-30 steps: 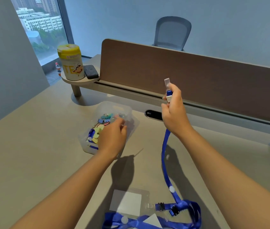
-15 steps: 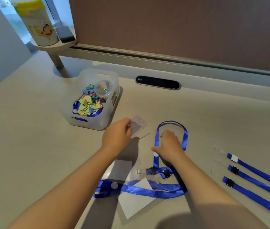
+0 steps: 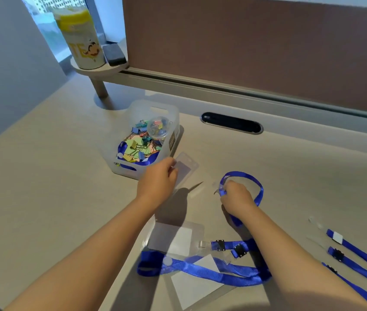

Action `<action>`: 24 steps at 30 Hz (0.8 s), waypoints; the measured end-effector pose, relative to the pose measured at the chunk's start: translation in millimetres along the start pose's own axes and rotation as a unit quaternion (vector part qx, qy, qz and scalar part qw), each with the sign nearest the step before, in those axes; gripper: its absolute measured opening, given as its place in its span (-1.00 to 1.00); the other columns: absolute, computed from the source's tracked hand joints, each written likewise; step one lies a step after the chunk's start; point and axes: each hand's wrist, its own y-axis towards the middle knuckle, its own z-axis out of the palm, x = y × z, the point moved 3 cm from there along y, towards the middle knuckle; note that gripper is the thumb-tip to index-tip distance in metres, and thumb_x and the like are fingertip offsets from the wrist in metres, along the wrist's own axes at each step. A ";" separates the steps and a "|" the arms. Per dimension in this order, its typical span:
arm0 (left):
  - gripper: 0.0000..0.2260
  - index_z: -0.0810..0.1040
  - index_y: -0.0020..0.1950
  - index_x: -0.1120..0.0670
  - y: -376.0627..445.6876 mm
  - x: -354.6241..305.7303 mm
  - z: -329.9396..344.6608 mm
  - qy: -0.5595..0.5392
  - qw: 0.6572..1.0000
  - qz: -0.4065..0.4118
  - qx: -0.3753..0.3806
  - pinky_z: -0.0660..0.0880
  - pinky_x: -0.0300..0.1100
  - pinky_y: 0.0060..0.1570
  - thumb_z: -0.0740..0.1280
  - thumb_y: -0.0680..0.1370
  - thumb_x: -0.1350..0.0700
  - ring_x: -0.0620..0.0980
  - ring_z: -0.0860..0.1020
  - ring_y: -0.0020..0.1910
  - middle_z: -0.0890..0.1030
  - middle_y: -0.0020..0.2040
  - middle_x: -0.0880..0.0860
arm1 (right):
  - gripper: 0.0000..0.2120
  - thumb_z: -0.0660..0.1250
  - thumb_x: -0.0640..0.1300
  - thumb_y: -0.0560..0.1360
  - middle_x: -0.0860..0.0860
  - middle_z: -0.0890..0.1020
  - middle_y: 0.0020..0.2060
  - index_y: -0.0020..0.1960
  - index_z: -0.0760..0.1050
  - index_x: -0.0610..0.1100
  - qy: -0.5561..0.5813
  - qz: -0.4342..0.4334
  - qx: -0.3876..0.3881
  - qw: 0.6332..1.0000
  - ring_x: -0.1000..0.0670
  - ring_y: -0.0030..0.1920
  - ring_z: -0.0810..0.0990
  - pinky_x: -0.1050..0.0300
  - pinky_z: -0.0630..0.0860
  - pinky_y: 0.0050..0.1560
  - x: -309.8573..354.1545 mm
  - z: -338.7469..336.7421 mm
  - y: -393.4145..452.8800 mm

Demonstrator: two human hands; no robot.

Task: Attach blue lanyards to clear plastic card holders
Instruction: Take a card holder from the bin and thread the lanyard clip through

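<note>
While the left hand pinches a stiff, slippery card holder by its edge, the right hand grips the limp lanyard (best held at its clip).

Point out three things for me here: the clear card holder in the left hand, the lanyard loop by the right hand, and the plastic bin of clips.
card holder (image 3: 186, 168), head view, on its clear face past the fingertips.
lanyard loop (image 3: 248, 177), head view, on the strap's far curve.
plastic bin (image 3: 131, 170), head view, on its near wall.
</note>
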 end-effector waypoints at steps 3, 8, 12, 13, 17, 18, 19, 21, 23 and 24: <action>-0.82 0.51 0.07 0.20 8.2 2.1 -25.3 -0.029 0.999 -0.008 -0.036 0.46 -0.06 -0.15 0.20 0.57 0.15 0.05 0.51 -0.10 0.55 -0.12 0.09 | -0.77 0.08 -0.37 0.50 -0.02 0.37 -0.37 -0.26 0.31 -0.12 0.124 -0.024 -0.031 0.992 0.02 -0.37 0.34 0.21 0.23 -0.41 28.0 -27.0 4.8; -0.84 0.51 0.01 0.25 30.2 16.3 -76.2 -0.061 0.991 -0.041 -0.115 0.29 -0.18 -0.19 0.19 0.55 0.20 0.14 0.47 -0.13 0.58 -0.08 0.19 | -0.82 0.07 -0.34 0.53 -0.02 0.44 -0.17 0.07 0.37 -0.18 0.286 -0.086 -0.096 0.950 0.00 -0.21 0.43 0.24 0.34 -0.40 100.2 -77.9 8.0; -0.81 0.47 0.06 0.25 44.4 40.5 -110.0 -0.075 0.982 -0.079 -0.154 0.30 -0.16 -0.22 0.12 0.58 0.19 0.09 0.42 -0.13 0.58 0.08 0.25 | -0.82 0.11 -0.31 0.54 -0.07 0.45 -0.02 0.10 0.39 -0.18 0.353 -0.147 -0.106 0.918 -0.04 -0.05 0.45 0.25 0.36 -0.35 159.8 -94.6 12.9; -0.80 0.45 0.09 0.25 47.2 47.4 -117.2 -0.081 0.980 -0.088 -0.160 0.32 -0.15 -0.21 0.10 0.59 0.19 0.11 0.45 -0.08 0.57 0.12 0.25 | -0.83 0.11 -0.31 0.55 -0.07 0.46 -0.02 0.10 0.40 -0.18 0.366 -0.158 -0.105 0.911 -0.05 -0.03 0.46 0.25 0.37 -0.33 173.6 -95.9 14.9; -0.79 0.43 0.12 0.25 56.4 75.8 -137.7 -0.096 0.973 -0.110 -0.179 0.33 -0.15 -0.19 0.08 0.60 0.21 0.09 0.46 -0.07 0.56 0.13 0.24 | -0.77 0.14 -0.29 0.55 -0.12 0.50 0.00 0.19 0.39 -0.25 0.397 -0.163 -0.064 0.901 -0.07 0.02 0.51 0.22 0.44 -0.28 214.8 -83.0 32.5; -0.79 0.43 0.12 0.25 57.9 82.2 -140.5 -0.096 0.972 -0.112 -0.181 0.32 -0.15 -0.20 0.08 0.60 0.21 0.04 0.42 -0.11 0.57 0.12 0.23 | -0.79 0.14 -0.30 0.55 -0.15 0.51 0.00 0.17 0.40 -0.22 0.397 -0.158 -0.051 0.903 -0.08 0.00 0.51 0.19 0.45 -0.27 219.9 -75.3 38.9; -0.79 0.43 0.12 0.25 58.8 87.5 -142.7 -0.095 0.972 -0.113 -0.182 0.31 -0.16 -0.20 0.08 0.60 0.22 0.02 0.40 -0.12 0.57 0.11 0.23 | -0.81 0.14 -0.30 0.54 -0.16 0.52 -0.02 0.13 0.40 -0.20 0.387 -0.150 -0.042 0.909 -0.09 -0.02 0.52 0.16 0.47 -0.25 223.1 -66.5 45.3; -0.79 0.44 0.11 0.25 60.8 97.0 -145.3 -0.094 0.972 -0.111 -0.184 0.30 -0.17 -0.20 0.08 0.59 0.22 0.02 0.39 -0.13 0.58 0.10 0.23 | -0.83 0.12 -0.30 0.54 -0.17 0.52 -0.03 0.09 0.40 -0.17 0.317 -0.134 -0.040 0.938 -0.12 -0.04 0.52 0.08 0.47 -0.17 224.2 -47.6 58.2; -0.80 0.44 0.10 0.25 62.3 103.2 -146.1 -0.090 0.973 -0.103 -0.183 0.29 -0.18 -0.20 0.08 0.59 0.22 0.02 0.40 -0.13 0.58 0.08 0.24 | -0.78 0.09 -0.31 0.56 -0.15 0.48 -0.04 0.17 0.38 -0.21 0.181 -0.134 -0.038 0.974 -0.09 -0.07 0.47 0.10 0.42 -0.18 222.1 -29.8 65.3; -0.80 0.44 0.09 0.26 63.0 105.0 -146.0 -0.087 0.975 -0.098 -0.181 0.28 -0.20 -0.22 0.09 0.59 0.22 0.02 0.40 -0.14 0.58 0.07 0.23 | -0.73 0.10 -0.33 0.55 -0.14 0.45 -0.03 0.24 0.36 -0.24 0.100 -0.143 -0.031 0.984 -0.05 -0.12 0.43 0.15 0.38 -0.24 221.1 -22.5 66.6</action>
